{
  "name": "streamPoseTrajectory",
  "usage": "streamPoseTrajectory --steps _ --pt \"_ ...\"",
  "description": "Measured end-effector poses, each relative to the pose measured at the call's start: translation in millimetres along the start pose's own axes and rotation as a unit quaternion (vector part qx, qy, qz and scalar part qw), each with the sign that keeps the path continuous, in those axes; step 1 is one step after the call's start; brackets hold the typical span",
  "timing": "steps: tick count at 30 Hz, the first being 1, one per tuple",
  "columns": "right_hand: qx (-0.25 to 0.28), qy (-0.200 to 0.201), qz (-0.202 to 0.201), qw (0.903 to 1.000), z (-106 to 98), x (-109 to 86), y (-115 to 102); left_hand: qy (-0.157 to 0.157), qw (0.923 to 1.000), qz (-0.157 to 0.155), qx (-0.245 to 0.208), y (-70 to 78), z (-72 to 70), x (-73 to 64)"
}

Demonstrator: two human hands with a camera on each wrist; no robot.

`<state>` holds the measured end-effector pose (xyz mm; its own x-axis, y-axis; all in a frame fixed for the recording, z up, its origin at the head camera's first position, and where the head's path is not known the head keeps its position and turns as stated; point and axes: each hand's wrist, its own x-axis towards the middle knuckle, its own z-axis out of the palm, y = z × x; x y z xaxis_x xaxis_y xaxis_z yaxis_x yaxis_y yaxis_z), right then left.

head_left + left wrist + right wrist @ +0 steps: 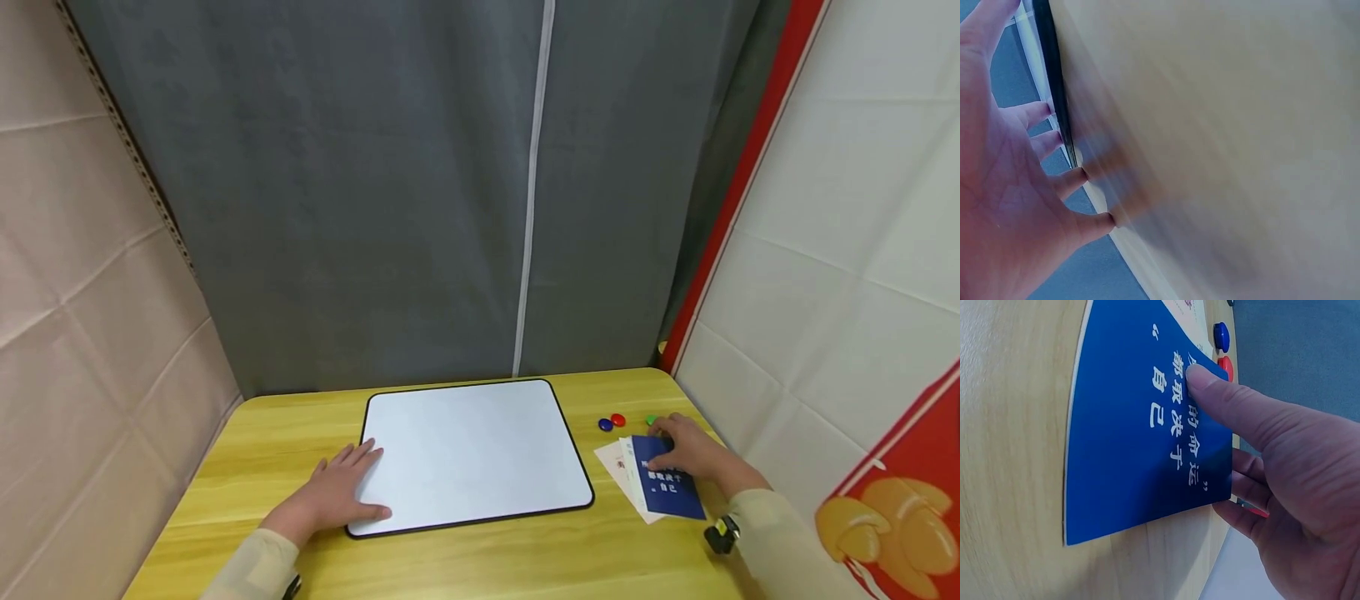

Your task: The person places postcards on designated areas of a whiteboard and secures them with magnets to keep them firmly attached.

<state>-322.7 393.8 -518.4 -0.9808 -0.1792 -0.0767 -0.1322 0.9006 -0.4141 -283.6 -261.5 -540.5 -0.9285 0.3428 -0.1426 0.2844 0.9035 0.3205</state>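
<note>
A white board with a black rim (472, 454), like a small whiteboard, lies flat on the table. My left hand (337, 492) rests across its left edge, fingers spread and fairly straight; in the left wrist view the left hand (1016, 181) has its fingertips at the dark rim and the wood. At the right, my right hand (693, 450) pinches a dark blue card (671, 492) with white writing. The right wrist view shows the thumb on the face of the blue card (1122, 437) and the fingers at its far edge. Paler cards (626, 471) fan out beneath it.
Behind the cards lie a blue round magnet (605, 425), a red one (618, 419) and a green one (651, 420), partly hidden by the right hand. A grey curtain (390, 208) hangs behind the wooden table (247, 492). White walls (840, 250) flank it.
</note>
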Motion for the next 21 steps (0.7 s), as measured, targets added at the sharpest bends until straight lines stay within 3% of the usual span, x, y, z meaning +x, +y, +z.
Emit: streamPoseTrajectory --steps 21 --pt "0.092 -0.001 -0.003 0.9958 -4.5 -0.6 -2.3 0.002 1.0 0.002 -0.003 0.4 0.5 -0.3"
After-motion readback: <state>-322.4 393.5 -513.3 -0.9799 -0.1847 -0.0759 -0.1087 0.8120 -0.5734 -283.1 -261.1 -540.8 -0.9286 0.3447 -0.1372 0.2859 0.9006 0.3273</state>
